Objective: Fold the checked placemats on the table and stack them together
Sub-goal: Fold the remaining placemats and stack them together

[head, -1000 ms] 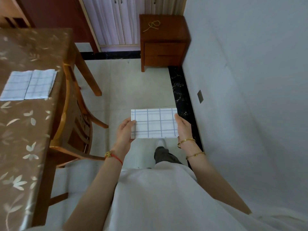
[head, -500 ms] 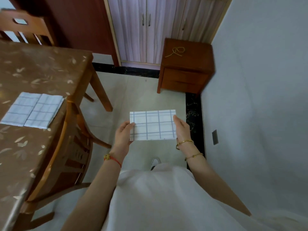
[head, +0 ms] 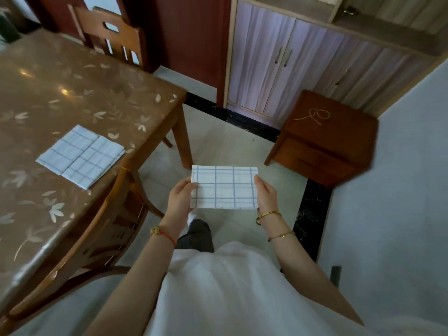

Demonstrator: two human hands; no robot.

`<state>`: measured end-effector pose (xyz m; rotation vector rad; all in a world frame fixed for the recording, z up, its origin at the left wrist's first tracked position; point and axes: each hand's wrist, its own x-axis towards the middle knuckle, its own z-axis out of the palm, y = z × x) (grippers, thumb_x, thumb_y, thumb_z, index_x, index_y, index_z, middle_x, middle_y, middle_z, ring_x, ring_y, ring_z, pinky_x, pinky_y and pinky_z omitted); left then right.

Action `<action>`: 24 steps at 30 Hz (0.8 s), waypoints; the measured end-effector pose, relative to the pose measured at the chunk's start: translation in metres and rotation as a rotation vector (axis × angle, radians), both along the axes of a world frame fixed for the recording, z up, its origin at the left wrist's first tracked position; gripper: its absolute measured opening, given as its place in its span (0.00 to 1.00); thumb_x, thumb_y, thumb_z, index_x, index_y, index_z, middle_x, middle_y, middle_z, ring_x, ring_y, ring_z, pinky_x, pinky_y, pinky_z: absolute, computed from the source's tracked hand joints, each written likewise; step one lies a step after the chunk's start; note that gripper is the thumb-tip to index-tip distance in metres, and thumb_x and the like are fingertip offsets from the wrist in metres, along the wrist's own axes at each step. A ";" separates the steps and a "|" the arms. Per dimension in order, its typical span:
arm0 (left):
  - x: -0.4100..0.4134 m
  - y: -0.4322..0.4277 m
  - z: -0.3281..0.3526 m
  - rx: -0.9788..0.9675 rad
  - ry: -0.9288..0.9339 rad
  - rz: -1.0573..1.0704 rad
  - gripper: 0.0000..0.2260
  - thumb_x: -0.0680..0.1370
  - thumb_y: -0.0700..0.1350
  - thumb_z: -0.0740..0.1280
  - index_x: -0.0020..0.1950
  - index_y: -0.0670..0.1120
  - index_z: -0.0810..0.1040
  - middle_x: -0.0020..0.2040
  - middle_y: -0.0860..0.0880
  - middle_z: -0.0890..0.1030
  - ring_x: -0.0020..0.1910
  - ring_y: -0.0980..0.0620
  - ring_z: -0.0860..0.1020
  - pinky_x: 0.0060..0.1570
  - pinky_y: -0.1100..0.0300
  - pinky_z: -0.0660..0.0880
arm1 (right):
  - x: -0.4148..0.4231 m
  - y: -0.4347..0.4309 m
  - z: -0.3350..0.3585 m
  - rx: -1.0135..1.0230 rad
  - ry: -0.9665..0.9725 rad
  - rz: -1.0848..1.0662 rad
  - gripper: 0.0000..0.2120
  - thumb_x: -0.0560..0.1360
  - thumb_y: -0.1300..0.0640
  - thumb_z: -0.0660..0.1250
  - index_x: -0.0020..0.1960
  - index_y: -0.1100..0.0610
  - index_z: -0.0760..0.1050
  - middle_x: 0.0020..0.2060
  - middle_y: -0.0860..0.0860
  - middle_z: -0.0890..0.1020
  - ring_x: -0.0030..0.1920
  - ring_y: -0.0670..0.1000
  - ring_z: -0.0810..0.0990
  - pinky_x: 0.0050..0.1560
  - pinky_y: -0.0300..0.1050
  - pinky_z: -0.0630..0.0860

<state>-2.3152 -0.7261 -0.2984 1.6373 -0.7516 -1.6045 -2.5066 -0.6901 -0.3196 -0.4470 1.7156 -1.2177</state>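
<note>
I hold a folded white placemat with blue checks (head: 224,187) flat in the air in front of me, above the floor. My left hand (head: 179,197) grips its left edge and my right hand (head: 265,194) grips its right edge. A second folded checked placemat (head: 80,155) lies on the brown leaf-patterned table (head: 72,98) to my left, near the table's right edge. Both hands are to the right of the table, off its corner.
A wooden chair (head: 101,234) is tucked against the table's near side and another chair (head: 111,37) stands at its far end. A wooden nightstand (head: 324,141) with a loop of string sits ahead right, by a cupboard (head: 291,66). A pale wall is on my right.
The view has swung left and upward, so the table and its placemat take up more of the left side. My hands still hold the folded placemat the same way.
</note>
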 end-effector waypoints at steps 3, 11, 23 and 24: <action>0.003 -0.039 -0.003 -0.022 -0.020 0.063 0.08 0.81 0.41 0.63 0.50 0.50 0.80 0.47 0.49 0.80 0.46 0.51 0.77 0.50 0.53 0.77 | 0.001 -0.046 -0.006 0.002 0.005 0.073 0.11 0.81 0.51 0.62 0.44 0.52 0.79 0.44 0.55 0.83 0.49 0.56 0.81 0.54 0.52 0.80; 0.032 -0.149 0.005 -0.076 -0.008 0.189 0.09 0.81 0.41 0.62 0.47 0.52 0.80 0.45 0.51 0.79 0.46 0.52 0.77 0.48 0.56 0.76 | 0.026 -0.182 0.003 -0.029 -0.062 0.217 0.09 0.80 0.51 0.63 0.45 0.52 0.80 0.45 0.52 0.83 0.48 0.53 0.82 0.51 0.49 0.80; 0.106 -0.234 0.001 -0.059 -0.022 0.463 0.09 0.80 0.42 0.62 0.55 0.49 0.81 0.50 0.49 0.81 0.48 0.50 0.78 0.48 0.55 0.76 | 0.104 -0.322 0.003 -0.019 -0.015 0.557 0.08 0.78 0.60 0.64 0.43 0.54 0.80 0.38 0.52 0.81 0.43 0.53 0.79 0.44 0.47 0.75; 0.110 -0.235 0.000 -0.051 -0.019 0.488 0.09 0.80 0.42 0.62 0.56 0.49 0.81 0.51 0.48 0.81 0.49 0.49 0.78 0.48 0.55 0.76 | 0.110 -0.330 0.001 -0.018 -0.017 0.580 0.08 0.78 0.60 0.64 0.43 0.53 0.80 0.39 0.52 0.82 0.43 0.53 0.79 0.46 0.49 0.76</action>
